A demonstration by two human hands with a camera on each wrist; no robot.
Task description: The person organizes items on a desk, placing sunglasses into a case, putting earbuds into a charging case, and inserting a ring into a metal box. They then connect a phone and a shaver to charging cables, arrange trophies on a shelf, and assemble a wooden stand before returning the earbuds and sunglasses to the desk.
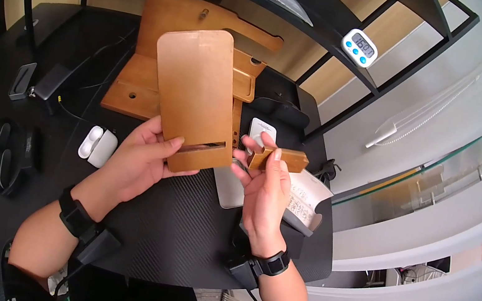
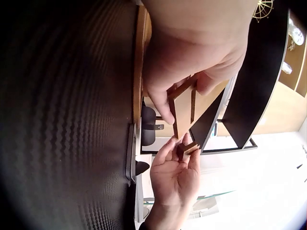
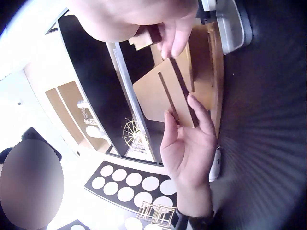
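Note:
My left hand (image 1: 149, 155) grips a flat wooden panel (image 1: 197, 87) by its lower left corner, thumb on its face near a narrow slot. The panel has rounded top corners and is held up over the desk, tilted. To its right, my right hand (image 1: 265, 195), palm up, pinches a small wooden block (image 1: 295, 160) between thumb and fingers. In the left wrist view the block (image 2: 187, 149) shows a notched end. The right fingertips (image 3: 177, 45) come right at the panel's edge (image 3: 180, 81) in the right wrist view.
Behind the panel stands a larger wooden stand (image 1: 143, 72) with a peg and a tray. On the black desk (image 1: 177, 235) lie a white earbud case (image 1: 98, 145), a black watch-like band (image 1: 8, 158), an opened box (image 1: 308, 205) and a white device (image 1: 263, 130). A timer (image 1: 359, 47) hangs on the shelf frame.

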